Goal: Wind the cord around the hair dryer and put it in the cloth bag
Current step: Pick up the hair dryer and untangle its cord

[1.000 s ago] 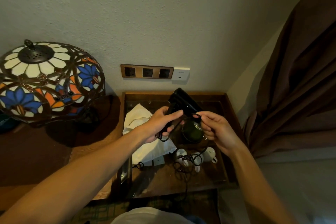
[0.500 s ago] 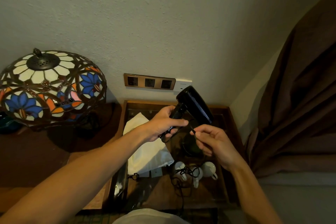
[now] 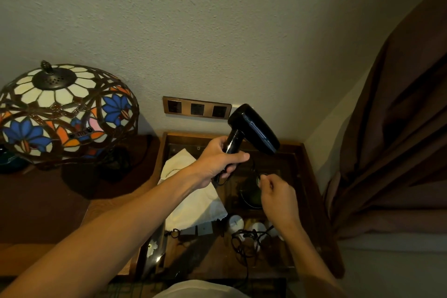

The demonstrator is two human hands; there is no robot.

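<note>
Above the tray [image 3: 167, 152], left hand [image 3: 215, 162] gripping hair dryer [image 3: 251, 130], right hand [image 3: 278, 196] pinching cord [image 3: 256, 172], cloth bag [image 3: 193, 205] below

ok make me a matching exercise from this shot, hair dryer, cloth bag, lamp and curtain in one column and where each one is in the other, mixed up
Things:
1. hair dryer
2. cloth bag
3. lamp
4. curtain

Places:
A. hanging at the far right
B. lying flat on the glass-topped tray table
C. held up by its handle in the left hand
D. standing on the wooden surface at the left

Pairs: 1-C, 2-B, 3-D, 4-A
</note>
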